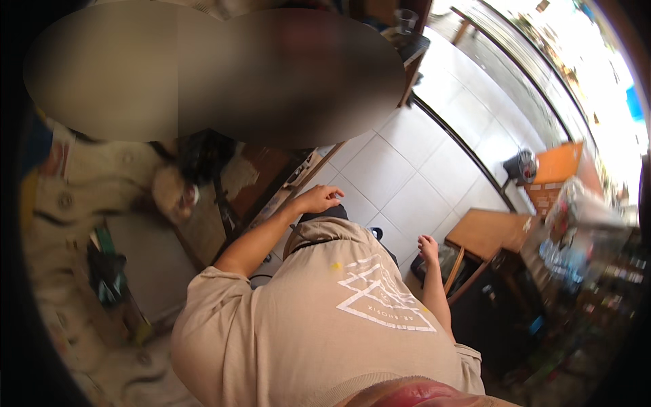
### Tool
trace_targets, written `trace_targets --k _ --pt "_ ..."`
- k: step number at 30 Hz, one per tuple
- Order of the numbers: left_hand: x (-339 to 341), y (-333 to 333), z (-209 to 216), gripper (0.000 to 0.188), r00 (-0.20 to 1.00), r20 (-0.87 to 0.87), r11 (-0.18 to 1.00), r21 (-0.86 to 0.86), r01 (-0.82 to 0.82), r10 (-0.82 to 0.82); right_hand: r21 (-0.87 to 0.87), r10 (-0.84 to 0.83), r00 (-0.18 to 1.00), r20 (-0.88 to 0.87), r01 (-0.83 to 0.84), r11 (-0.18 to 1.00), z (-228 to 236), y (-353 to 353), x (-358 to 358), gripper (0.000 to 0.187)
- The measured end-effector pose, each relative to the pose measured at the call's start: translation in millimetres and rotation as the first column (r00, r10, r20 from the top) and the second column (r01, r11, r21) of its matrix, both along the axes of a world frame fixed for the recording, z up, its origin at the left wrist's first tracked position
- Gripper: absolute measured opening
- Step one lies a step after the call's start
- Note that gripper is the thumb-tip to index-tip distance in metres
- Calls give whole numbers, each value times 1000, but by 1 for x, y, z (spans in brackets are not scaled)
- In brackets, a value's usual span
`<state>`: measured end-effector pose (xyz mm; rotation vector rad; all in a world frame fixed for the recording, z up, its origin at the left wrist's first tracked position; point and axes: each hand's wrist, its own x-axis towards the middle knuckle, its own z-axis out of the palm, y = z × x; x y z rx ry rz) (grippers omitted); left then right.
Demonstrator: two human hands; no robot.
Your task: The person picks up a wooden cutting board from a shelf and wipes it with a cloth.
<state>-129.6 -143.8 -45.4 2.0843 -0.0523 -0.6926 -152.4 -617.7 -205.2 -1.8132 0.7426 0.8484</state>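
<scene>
a person in a tan shirt stands indoors, both hands past the shirt's hem and away from the body, as we look down from the head. the left hand, just beyond the hem, hangs loosely with its fingers slightly bent and apart over dark trousers, which we see only in part because the shirt covers the rest. the right hand, off the shirt's right side, is half curled; small and turned from us, it leaves us unable to tell whether it grips anything. near it, farther right of the shirt, is a brown tabletop, with a dark cabinet closer to the sleeve, its details lost in shadow. pale floor tiles spread beyond the hem, washed out by glare at their far end, where we make out a dark bucket. clear plastic bottles blur at far right of the shirt. beyond its left shoulder, a smeared oval hides much of our view, and wavy-patterned fabric fades into the black rim.
</scene>
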Motion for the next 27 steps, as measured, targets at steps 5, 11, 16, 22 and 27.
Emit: trace_targets --k 5,11,16,22,27 --pt "-33 16 -5 30 944 126 951 -104 -292 304 139 145 989 23 -147 979 23 85 72 40" --pt "-39 62 -15 25 824 202 847 -185 -498 529 244 408 902 141 -431 868 80 217 113 41" --pt "-19 123 -26 36 639 250 682 -368 -632 727 236 530 785 319 -608 758 95 300 157 39" --pt "42 189 26 57 107 611 335 -273 -902 785 149 635 521 570 -826 544 147 407 211 49" --pt "92 227 10 72 -67 352 125 -497 -858 934 -30 561 254 788 -894 447 199 532 267 85"
